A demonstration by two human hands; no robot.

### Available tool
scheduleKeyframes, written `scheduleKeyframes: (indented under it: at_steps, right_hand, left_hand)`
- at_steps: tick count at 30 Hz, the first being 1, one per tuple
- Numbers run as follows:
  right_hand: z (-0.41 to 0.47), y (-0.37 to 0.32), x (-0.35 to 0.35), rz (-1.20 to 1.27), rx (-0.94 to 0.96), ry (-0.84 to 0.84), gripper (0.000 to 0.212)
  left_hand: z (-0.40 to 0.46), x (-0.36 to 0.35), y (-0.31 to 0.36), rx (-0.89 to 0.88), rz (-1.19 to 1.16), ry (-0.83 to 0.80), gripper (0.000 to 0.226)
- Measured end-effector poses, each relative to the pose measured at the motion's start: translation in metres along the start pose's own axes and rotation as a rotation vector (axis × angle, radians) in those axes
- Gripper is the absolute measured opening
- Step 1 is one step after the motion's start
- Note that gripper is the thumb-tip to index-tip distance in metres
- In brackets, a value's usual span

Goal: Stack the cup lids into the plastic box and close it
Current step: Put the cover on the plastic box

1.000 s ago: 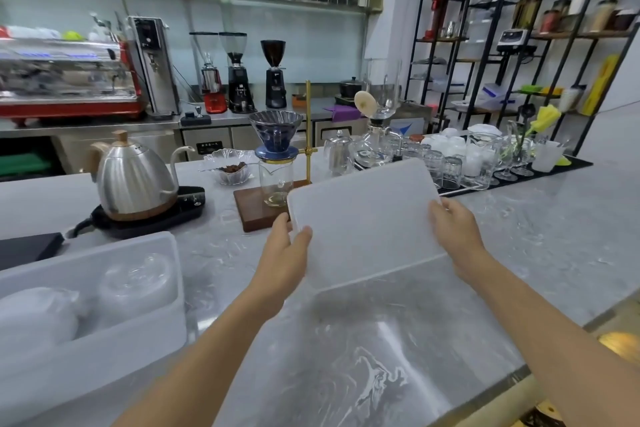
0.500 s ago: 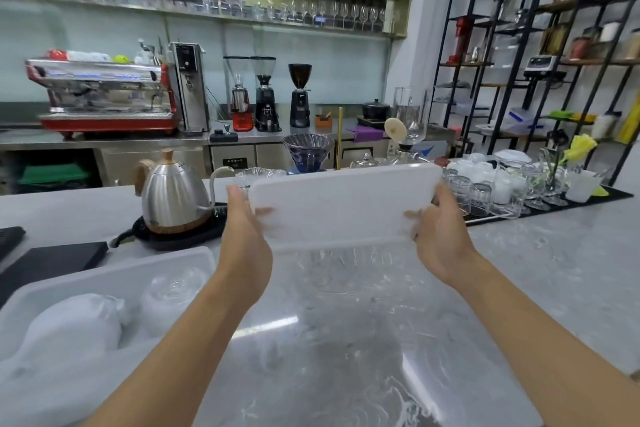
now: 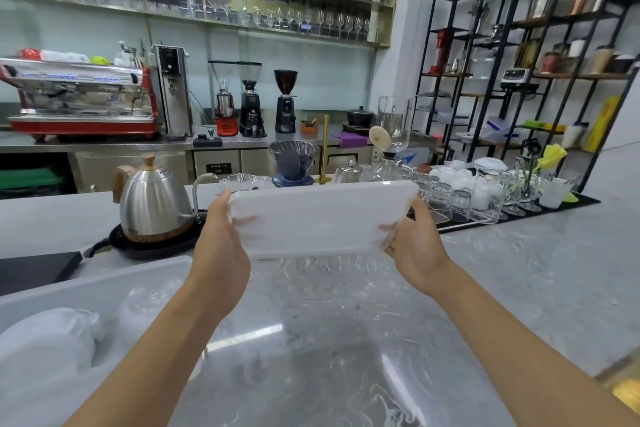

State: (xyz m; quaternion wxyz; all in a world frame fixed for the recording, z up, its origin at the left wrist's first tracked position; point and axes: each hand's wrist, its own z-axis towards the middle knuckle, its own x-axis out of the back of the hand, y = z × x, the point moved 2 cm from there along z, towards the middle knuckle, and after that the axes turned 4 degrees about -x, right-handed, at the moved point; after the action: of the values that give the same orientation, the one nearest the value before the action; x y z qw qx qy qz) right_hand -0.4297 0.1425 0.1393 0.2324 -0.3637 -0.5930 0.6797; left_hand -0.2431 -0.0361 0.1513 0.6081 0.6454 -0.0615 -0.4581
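Marble surface [image 3: 519, 281]: left hand [image 3: 221, 246] and right hand [image 3: 417, 246] are gripping box lid [image 3: 318, 218]; plastic box [image 3: 86, 295] is lying at 8 o'clock.

Your plastic box [image 3: 86, 291] is cut off at the left edge. The cup lids [image 3: 45, 340] inside look blurry, so you can't count them.

A single head-worn camera looks forward and slightly down across the marble tabletop [image 3: 519, 288], toward the espresso machine [image 3: 79, 97] on the back counter. Both forearms reach in from the bottom edge, close to the lens. No second view exists.
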Motion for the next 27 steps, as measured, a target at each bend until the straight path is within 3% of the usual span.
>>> scheduleKeyframes:
  at_steps: [3, 8, 11, 14, 17, 21, 27]
  right_hand:
    - [0.001, 0.0, 0.001, -0.015, -0.022, -0.011, 0.068]
    - [-0.001, 0.0, 0.004, 0.0, -0.075, -0.095, 0.07]
    - [-0.002, -0.003, 0.003, 0.081, -0.088, -0.134, 0.055]
    - [-0.004, -0.007, 0.003, 0.269, -0.157, -0.221, 0.036]
    - [-0.004, -0.012, 0.0, 0.419, -0.168, -0.332, 0.011]
    - [-0.005, -0.016, 0.0, 0.412, -0.147, -0.299, 0.034]
    - [-0.002, -0.017, 0.0, 0.082, -0.116, -0.248, 0.041]
  left_hand:
    - [-0.002, 0.0, 0.0, 0.022, -0.008, -0.012, 0.03]
    - [-0.007, -0.003, 0.003, 0.017, -0.004, -0.056, 0.062]
    - [-0.002, 0.009, 0.003, -0.02, 0.059, -0.026, 0.053]
    - [-0.001, 0.014, 0.007, -0.023, -0.046, 0.012, 0.04]
    - [-0.002, 0.024, 0.009, 0.012, -0.176, -0.1, 0.054]
    - [0.002, 0.021, 0.011, 0.107, -0.212, -0.105, 0.064]
    - [0.008, 0.032, 0.01, 0.085, 0.114, -0.104, 0.054]
